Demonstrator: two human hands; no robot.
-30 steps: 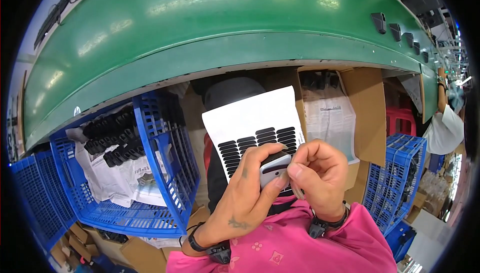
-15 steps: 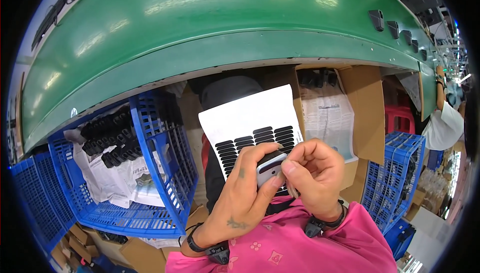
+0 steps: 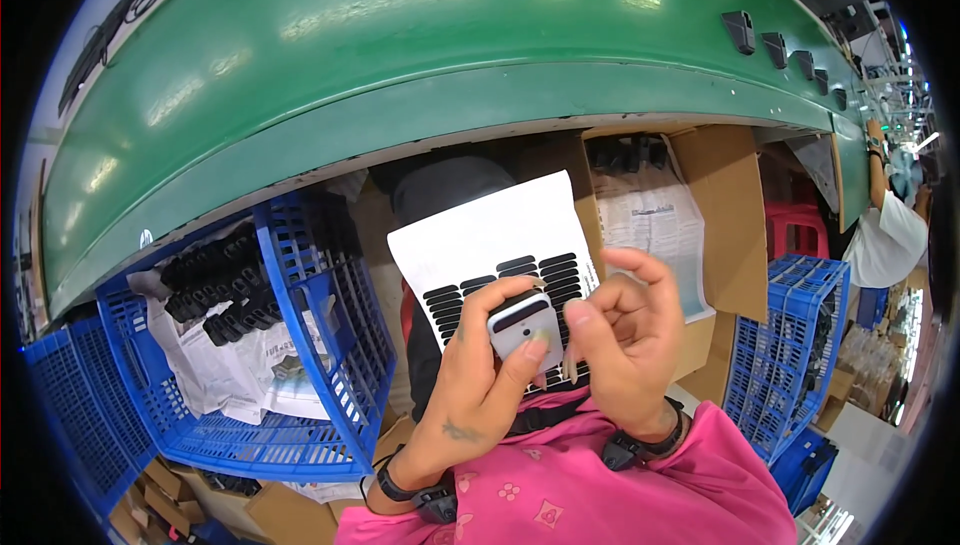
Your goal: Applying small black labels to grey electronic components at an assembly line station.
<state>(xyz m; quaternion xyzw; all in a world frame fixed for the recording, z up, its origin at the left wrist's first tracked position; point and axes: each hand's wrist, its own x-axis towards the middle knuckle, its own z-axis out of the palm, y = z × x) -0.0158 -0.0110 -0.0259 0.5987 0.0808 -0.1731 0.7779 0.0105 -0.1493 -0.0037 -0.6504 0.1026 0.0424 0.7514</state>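
My left hand (image 3: 472, 385) is closed around a small white device (image 3: 508, 339) with rounded corners. A black strip (image 3: 520, 316) crosses the device near its upper end, and a small dark dot sits below the strip. My right hand (image 3: 632, 345) is just right of the device and apart from it, its index finger raised away from the thumb and its other fingers curled. Something thin and pale shows below the right thumb; I cannot make out what it is. Under both hands lies a white sheet (image 3: 485, 230) with rows of black rounded-end stickers (image 3: 560, 273), partly covered by my hands.
A green bench (image 3: 400, 35) runs across the far side, with several black parts (image 3: 740, 33) at its right. Left stands a blue crate (image 3: 345, 410) holding black pieces on paper. A cardboard box (image 3: 735, 215) and another blue crate (image 3: 785, 335) are right. A co-worker's arm (image 3: 878, 175) shows beyond.
My right thumb and index finger have come off the device and spread apart. The device has moved slightly left and turned, so its face with the black strip shows more.
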